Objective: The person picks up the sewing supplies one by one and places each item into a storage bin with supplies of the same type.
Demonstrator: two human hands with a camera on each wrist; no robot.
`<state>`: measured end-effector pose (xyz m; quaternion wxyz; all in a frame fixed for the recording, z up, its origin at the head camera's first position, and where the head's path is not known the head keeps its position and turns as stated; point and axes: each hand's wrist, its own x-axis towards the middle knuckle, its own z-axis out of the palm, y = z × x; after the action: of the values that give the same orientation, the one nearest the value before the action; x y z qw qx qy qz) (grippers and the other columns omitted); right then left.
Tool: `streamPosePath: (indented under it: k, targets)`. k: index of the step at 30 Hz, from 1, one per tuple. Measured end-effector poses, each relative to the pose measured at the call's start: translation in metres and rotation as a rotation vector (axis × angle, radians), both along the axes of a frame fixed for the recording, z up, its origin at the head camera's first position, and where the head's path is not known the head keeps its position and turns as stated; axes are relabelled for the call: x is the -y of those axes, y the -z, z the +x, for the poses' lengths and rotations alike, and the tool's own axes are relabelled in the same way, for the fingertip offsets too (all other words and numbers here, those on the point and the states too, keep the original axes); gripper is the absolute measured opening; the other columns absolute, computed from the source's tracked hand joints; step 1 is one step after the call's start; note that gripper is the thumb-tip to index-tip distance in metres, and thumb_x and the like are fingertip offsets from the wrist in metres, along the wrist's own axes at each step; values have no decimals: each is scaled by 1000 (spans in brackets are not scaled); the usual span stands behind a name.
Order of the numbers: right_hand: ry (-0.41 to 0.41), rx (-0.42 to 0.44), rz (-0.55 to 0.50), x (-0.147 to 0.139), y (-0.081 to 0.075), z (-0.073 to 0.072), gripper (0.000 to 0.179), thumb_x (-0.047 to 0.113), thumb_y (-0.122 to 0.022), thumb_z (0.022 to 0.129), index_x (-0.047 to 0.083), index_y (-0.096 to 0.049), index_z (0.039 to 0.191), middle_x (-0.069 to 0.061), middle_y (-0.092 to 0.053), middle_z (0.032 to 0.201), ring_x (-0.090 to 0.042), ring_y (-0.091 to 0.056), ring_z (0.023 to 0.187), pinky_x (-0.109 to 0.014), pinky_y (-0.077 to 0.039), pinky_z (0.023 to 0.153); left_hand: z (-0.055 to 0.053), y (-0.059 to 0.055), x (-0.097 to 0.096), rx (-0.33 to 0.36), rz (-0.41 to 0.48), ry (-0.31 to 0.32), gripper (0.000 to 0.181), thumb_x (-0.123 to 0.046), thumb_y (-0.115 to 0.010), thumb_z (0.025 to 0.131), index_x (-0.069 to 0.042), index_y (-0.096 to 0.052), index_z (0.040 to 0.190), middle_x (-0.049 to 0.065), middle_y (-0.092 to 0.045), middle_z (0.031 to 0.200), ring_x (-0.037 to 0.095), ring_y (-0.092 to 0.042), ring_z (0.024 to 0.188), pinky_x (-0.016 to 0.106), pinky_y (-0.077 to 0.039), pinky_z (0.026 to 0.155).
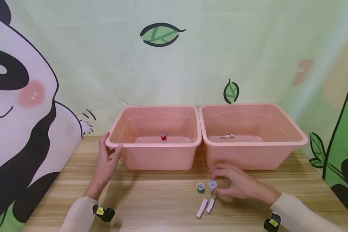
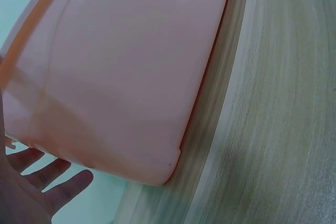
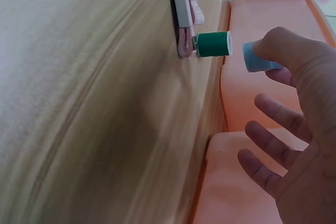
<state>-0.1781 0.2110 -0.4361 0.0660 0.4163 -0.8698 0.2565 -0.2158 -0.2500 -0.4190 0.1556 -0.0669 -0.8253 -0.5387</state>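
My right hand (image 1: 235, 182) pinches a light blue thread spool (image 3: 256, 57) between thumb and index finger, above the table in front of the right pink bin (image 1: 243, 158). The other fingers are spread apart. Just left of it, a green thread spool (image 1: 200, 188) stands on the table. Nearer to me lie two folded pink tapes (image 1: 201, 208) with white bands. At the front left corner of the left pink bin (image 1: 159, 158), my left hand (image 1: 107, 162) holds the rim, thumb in front and fingers along the side.
Inside the left bin is a red spool (image 1: 163, 136). A folded pink tape (image 1: 227, 136) lies in the right bin. Both bins stand side by side on a wooden table (image 1: 156, 199), before a printed panda backdrop (image 1: 174, 74).
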Motion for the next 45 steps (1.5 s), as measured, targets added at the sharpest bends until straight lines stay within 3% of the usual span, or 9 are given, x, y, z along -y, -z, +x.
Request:
streamPosePath:
  k: [8,14,18,24,34,37,41,45]
  targets:
    - [-25,-16,7,3,-9,0,27,21,-83,83,27,-70,106,8,-65,123,-17,-60,115,-44,-51,98,-3,5,2,9,-5,-11,72,-43,-53,106,-33,-10,163,8,-35,161,34,-51,130,55,-50,99]
    - [-26,12,35,8,-23,1,29,22,-80,86,29,-70,112,11,-63,124,-14,-57,115,-42,-51,99,0,7,3,12,-16,-32,72,-45,-53,106,-34,-10,163,5,-33,163,33,-50,131,32,-54,95]
    - [-36,13,29,11,-29,1,30,22,-81,86,28,-70,113,9,-63,124,-13,-57,115,-42,-51,99,2,2,0,20,-20,-40,73,-42,-53,106,-30,-9,163,7,-32,164,34,-49,133,28,-53,95]
    - [-75,-5,12,15,-36,-1,28,21,-82,85,30,-70,108,10,-64,124,-13,-58,114,-40,-52,97,0,3,-1,4,-26,-37,73,-43,-54,106,-34,-9,163,5,-32,163,33,-50,132,35,-54,96]
    - [-161,-7,-22,24,-63,-2,25,17,-81,86,28,-70,105,8,-65,124,-14,-59,116,-39,-53,97,-3,6,0,0,-5,-33,72,-45,-53,106,-35,-10,162,5,-34,162,34,-51,131,51,-52,98]
    - [-179,27,-39,27,-72,-2,24,16,-80,87,28,-70,105,8,-66,123,-14,-59,115,-37,-53,97,-3,7,-1,1,-4,-31,72,-46,-53,106,-36,-10,162,5,-33,163,33,-51,131,48,-52,98]
    - [-181,77,-31,29,-84,-3,22,18,-79,89,29,-69,105,10,-65,122,-12,-59,113,-36,-53,99,-3,7,0,-8,-4,-32,71,-45,-53,106,-37,-10,162,5,-33,163,32,-51,131,34,-54,96]
    - [-179,83,-24,32,-97,-7,21,21,-80,90,31,-69,105,14,-66,118,-10,-59,111,-36,-50,100,-3,7,0,-11,8,-29,72,-44,-54,106,-37,-10,162,4,-33,163,32,-51,130,28,-54,93]
